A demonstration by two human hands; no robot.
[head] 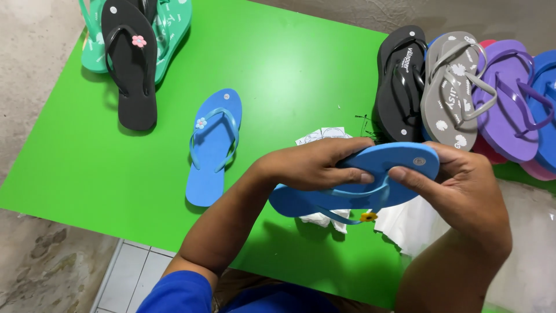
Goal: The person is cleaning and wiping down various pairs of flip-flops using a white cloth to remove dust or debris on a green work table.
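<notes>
I hold a blue flip-flop (382,159) above the green table (289,69), turned on its side with the strap facing me. My left hand (315,165) grips its middle from above, fingers over the sole's edge. My right hand (463,185) holds the toe end, thumb pressed near the strap plug. A small yellow flower charm (368,217) hangs on the strap below. A matching blue flip-flop (213,148) with a pale flower charm lies flat on the table to the left.
At the table's far left lie a black flip-flop (132,64) with a pink flower and teal ones (174,23). At the far right stand black (399,81), grey (452,87), purple (507,98) and blue flip-flops. White paper (321,136) and plastic lie under my hands.
</notes>
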